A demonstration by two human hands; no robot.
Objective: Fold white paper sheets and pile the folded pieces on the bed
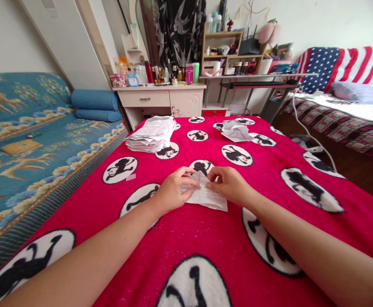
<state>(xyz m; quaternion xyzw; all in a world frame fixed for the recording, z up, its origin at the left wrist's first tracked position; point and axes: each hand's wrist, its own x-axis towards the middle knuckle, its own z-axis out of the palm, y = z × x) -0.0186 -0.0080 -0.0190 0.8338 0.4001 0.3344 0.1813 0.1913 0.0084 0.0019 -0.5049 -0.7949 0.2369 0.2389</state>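
A sheet of creased white paper (209,199) lies mid-blanket, its top folded to a point, its near right corner flat; the step in hand looks like folding, and the next move seems to call for aligned edges and firm pressure along the crease. The left hand (170,192) curls over the paper's left side, thumb and index apart, though whether it grips I cannot tell; the right hand (230,184) pinches the right edge between thumb and forefinger. Beneath is a plush crimson blanket (186,238) with oval black-and-white motifs; beyond lie a ragged paper stack (151,135), left, and a smaller heap of folded papers (235,130), right.
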